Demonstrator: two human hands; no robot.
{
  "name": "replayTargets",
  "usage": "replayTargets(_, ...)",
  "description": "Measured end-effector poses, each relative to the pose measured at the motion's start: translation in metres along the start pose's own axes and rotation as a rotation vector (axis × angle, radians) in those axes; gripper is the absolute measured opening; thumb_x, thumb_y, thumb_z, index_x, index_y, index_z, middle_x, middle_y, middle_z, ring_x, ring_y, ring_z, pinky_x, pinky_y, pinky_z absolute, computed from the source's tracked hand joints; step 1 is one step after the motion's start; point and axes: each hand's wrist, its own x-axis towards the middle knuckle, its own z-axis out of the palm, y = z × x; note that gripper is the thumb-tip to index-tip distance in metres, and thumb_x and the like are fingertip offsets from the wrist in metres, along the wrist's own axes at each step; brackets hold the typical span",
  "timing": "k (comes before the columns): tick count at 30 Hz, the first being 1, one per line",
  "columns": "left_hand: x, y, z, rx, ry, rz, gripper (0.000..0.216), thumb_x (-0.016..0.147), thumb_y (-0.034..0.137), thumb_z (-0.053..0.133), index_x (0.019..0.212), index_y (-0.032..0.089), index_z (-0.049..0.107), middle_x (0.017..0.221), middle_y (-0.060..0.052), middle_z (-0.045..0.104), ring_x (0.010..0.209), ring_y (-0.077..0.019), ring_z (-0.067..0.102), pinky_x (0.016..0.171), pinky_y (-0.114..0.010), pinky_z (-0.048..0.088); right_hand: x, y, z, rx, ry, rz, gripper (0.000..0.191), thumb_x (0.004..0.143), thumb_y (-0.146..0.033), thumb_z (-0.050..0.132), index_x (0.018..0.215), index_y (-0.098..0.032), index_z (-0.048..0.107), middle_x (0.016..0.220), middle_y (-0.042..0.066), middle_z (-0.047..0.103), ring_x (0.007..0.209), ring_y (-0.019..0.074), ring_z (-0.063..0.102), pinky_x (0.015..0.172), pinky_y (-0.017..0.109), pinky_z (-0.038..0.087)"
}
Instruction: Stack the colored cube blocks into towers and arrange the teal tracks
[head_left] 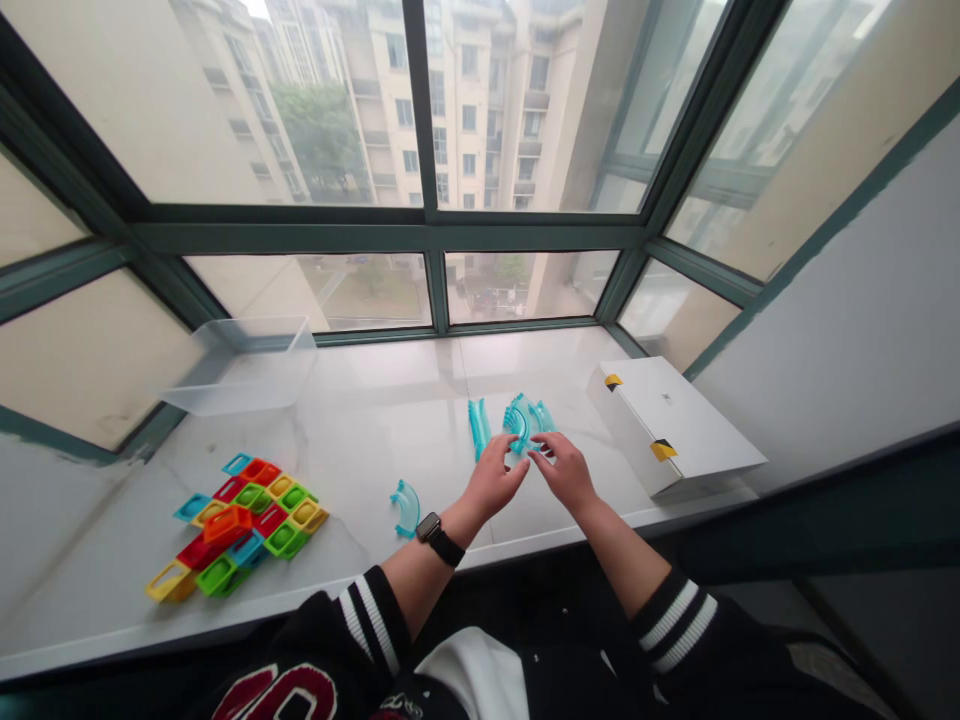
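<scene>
Two hands (496, 478), turquoise pieces (517, 412), marked box (679, 425)

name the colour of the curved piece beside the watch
The curved piece is translucent turquoise, shown in the head view.

Blocks (227, 523) left on the sill (367, 400), tub (232, 400) behind them, plastic pieces (517, 412) beyond the hands (495, 481), box (675, 410) right

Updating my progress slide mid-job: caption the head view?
Left hand and right hand at curved turquoise pieces, between colourful blocks and a white box on a windowsill.
</scene>
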Motion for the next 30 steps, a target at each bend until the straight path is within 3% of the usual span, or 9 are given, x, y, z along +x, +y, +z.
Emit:
replayTargets(7,0.034,-0.021,0.016,-0.154,-0.033,-0.202,0.06,0.091,0.034,0.069,0.148,0.018,0.057,0.153,-0.018,0.054,0.129,-0.0303,0.063,0.107,-0.045,0.055,0.029,0.027,0.008,-0.07,-0.071,0.077,0.019,0.095,-0.032,0.065,0.11,-0.023,0.074,0.109,0.008,0.077,0.084,0.0213,0.07,0.08,0.037,0.059)
replayTargets(13,0.053,-0.042,0.025,-0.122,-0.005,-0.208,0.066,0.086,0.034,0.072,0.148,0.016,0.058,0.165,-0.018,0.044,0.156,-0.0347,0.037,0.126,-0.049,0.037,0.037,0.045,0.025,-0.119,-0.061,0.067,0.018,0.095,-0.029,0.065,0.108,-0.024,0.077,0.104,0.008,0.076,0.088,0.0238,0.069,0.087,0.04,0.057)
replayTargets(30,0.052,-0.075,0.041,-0.208,-0.007,-0.234,0.086,0.086,0.037,0.071,0.163,0.021,0.037,0.172,-0.015,0.033,0.161,-0.0326,0.029,0.132,-0.051,0.024,0.043,0.06,0.039,-0.125,-0.102,0.1,0.013,0.093,-0.025,0.068,0.104,-0.024,0.076,0.102,0.006,0.074,0.091,0.0233,0.07,0.085,0.038,0.056)
